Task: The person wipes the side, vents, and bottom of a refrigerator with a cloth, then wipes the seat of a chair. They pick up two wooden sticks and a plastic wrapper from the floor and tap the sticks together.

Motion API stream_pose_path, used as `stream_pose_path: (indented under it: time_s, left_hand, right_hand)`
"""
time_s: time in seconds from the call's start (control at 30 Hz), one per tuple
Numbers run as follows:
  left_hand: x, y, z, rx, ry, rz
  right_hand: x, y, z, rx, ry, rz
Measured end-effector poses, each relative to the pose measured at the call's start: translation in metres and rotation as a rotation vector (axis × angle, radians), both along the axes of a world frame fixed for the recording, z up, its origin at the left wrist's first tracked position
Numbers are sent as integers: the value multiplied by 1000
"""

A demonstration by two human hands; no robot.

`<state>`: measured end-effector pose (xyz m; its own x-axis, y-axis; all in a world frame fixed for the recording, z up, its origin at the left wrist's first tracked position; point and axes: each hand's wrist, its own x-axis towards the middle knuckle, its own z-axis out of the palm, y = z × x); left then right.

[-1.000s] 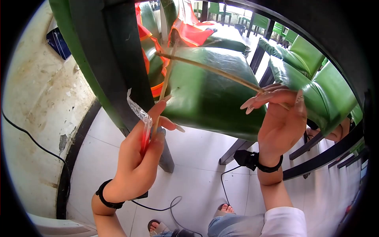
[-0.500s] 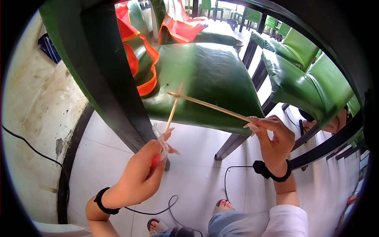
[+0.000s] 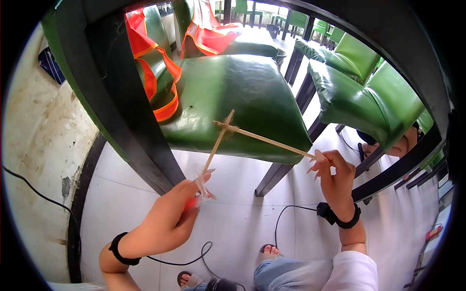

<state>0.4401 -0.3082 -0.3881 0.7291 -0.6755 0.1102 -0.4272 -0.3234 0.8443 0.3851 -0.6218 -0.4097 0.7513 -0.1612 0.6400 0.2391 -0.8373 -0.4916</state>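
Note:
Two thin wooden sticks cross near their far ends, in front of a green chair seat. My left hand (image 3: pixel 167 220) is closed around the lower end of the left stick (image 3: pixel 212 153), along with a strip of clear plastic (image 3: pixel 202 188) and something red, mostly hidden by the fingers. Between the thumb and fingertips of my right hand (image 3: pixel 336 179) is the outer end of the right stick (image 3: pixel 274 142). Where the sticks meet, a small light brown wrapping or knot (image 3: pixel 227 126) shows; its detail is too fine to make out.
The green padded seat (image 3: pixel 242 87) lies just beyond the sticks. A dark chair frame (image 3: pixel 131 106) rises at left, with orange-edged red cloth (image 3: pixel 167 111) beside it. More green chairs (image 3: pixel 378 97) stand at right. A black cable (image 3: pixel 208 247) runs over the tiled floor.
The view has shifted, so the chairs sit farther left. The crossing of the sticks has moved slightly right and down, and my right hand a little lower. Both hands keep their hold.

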Motion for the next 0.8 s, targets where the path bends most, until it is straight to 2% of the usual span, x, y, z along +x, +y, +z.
stream_pose_path:
  time_s: [0.2, 0.3, 0.5, 0.6, 0.7, 0.8]
  left_hand:
    - [-8, 10, 8, 9, 36, 28]
    - [-10, 14, 5, -47, 38, 57]
    - [-11, 19, 5, -71, 35, 90]
    - [-12, 20, 6, -75, 44, 103]
    - [-12, 21, 6, -79, 40, 105]
    - [-12, 21, 7, -89, 17, 111]
  right_hand:
    - [7, -15, -11, -22, 107, 77]
    - [10, 0, -7, 96, 120, 122]
    - [10, -3, -16, -109, 34, 244]
    - [8, 1, -16, -170, 21, 212]
    - [10, 7, -14, -145, 72, 234]
    - [15, 11, -20, -79, 76, 364]
